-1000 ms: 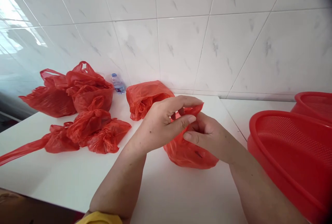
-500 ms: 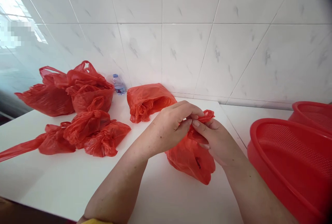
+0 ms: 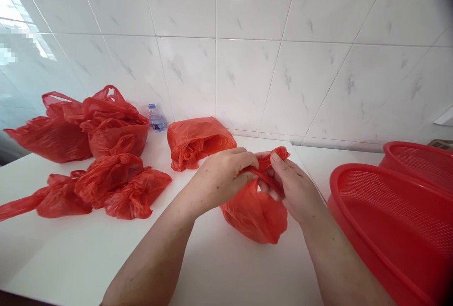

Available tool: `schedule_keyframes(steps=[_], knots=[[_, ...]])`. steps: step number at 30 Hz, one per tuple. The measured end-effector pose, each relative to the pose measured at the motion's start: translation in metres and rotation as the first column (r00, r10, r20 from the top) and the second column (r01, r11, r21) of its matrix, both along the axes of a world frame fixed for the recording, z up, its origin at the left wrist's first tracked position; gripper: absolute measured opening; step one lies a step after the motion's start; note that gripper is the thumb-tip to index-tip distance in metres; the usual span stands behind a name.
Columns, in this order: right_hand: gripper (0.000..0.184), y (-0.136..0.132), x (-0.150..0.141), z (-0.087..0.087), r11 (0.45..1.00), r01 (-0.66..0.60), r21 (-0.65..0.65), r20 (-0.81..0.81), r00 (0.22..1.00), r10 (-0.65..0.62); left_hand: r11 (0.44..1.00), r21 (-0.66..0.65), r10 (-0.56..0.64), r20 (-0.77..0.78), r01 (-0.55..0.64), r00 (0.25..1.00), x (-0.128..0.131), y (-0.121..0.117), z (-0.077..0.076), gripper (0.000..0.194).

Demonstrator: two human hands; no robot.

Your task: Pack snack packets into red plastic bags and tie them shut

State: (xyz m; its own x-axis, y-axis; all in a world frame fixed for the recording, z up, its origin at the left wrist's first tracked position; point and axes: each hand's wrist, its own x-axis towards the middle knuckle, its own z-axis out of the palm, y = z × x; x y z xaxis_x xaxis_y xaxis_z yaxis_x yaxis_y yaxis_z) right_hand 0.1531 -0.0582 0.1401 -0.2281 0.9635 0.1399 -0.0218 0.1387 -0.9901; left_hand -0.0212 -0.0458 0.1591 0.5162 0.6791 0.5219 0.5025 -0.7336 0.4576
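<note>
A thin red plastic bag (image 3: 256,216) hangs from both hands just above the white table, its lower part puffed out. My left hand (image 3: 231,169) is closed on a twisted strip of the bag's top. With thumb and fingers, my right hand (image 3: 292,178) pinches another gathered part of the top, whose crumpled end sticks up past the thumb. The two hands are close together, with the strip stretched between them. What the bag holds, if anything, cannot be made out.
Several filled red plastic bags (image 3: 118,136) are heaped at the left. A water bottle (image 3: 156,119) stands by the tiled wall. Another red bag (image 3: 198,138) lies behind my left hand. Two red plastic baskets (image 3: 354,192) are at the right, on the white table (image 3: 219,273).
My hands have drawn slightly apart, and a twisted strip of the bag now shows between them. The view has shifted a little to the right.
</note>
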Motion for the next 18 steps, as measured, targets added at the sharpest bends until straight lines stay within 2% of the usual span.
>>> schedule_keyframes(steps=[4, 6, 8, 10, 13, 18], knots=[[0.049, 0.000, 0.006, 0.001, 0.984, -0.110, 0.142, 0.062, 0.993, 0.102, 0.997, 0.046, 0.064, 0.087, -0.069, 0.994, -0.001, 0.006, -0.003, 0.020], [0.050, 0.001, 0.009, -0.002, 0.981, -0.093, 0.168, 0.065, 0.994, 0.083, 0.995, 0.064, 0.066, 0.112, -0.074, 0.991, -0.001, 0.007, -0.004, 0.020], [0.047, 0.003, 0.009, -0.004, 0.986, -0.027, 0.162, 0.048, 0.999, 0.020, 0.996, 0.057, 0.055, 0.105, -0.062, 0.993, 0.000, 0.007, -0.004, 0.018], [0.035, 0.004, 0.008, -0.003, 0.988, 0.033, 0.149, 0.054, 0.998, -0.041, 0.998, 0.024, 0.058, 0.061, -0.060, 0.996, 0.000, 0.006, -0.003, 0.016], [0.016, 0.001, 0.004, 0.005, 0.992, 0.051, 0.112, 0.138, 0.988, -0.066, 0.994, -0.019, 0.106, -0.030, -0.106, 0.994, 0.000, 0.004, -0.001, 0.016], [0.028, -0.005, -0.002, 0.013, 0.996, 0.079, 0.040, 0.305, 0.948, -0.087, 0.984, 0.011, 0.177, -0.108, -0.177, 0.978, 0.001, 0.002, 0.000, 0.015]])
